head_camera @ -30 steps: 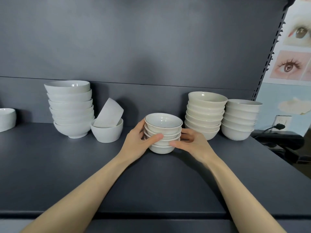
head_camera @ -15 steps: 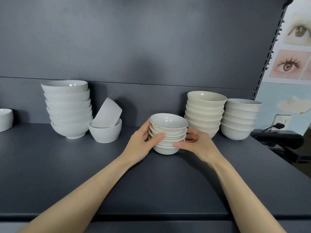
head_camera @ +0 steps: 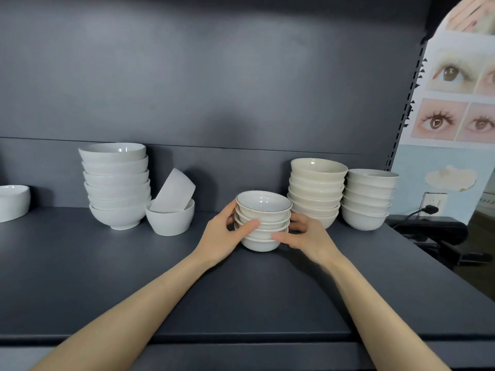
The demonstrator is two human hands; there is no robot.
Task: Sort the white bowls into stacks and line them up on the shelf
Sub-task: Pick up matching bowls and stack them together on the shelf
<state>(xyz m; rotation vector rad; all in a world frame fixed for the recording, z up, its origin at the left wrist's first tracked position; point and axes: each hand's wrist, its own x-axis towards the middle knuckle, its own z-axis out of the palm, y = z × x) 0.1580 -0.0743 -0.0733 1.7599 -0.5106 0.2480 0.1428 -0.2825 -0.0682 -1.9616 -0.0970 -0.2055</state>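
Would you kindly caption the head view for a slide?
Left hand and right hand grip a short bowl stack on the shelf.

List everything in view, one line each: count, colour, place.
held stack: one, about five bowls, white, shelf centre
tall stack: one, about six bowls, white, back left
nested pair: two bowls, white, one tilted inside the other, beside the tall stack
cream stack: one, about seven bowls, off-white, right of the held stack
right stack: one, about six bowls, white, far right
single bowl: one, white, left edge, cut off
shelf: one, dark grey, under all bowls
poster: one, pictures of eyes, right of shelf
plug: one, black, in wall socket, right
left hand: one, grips held stack's left side
right hand: one, grips its right side
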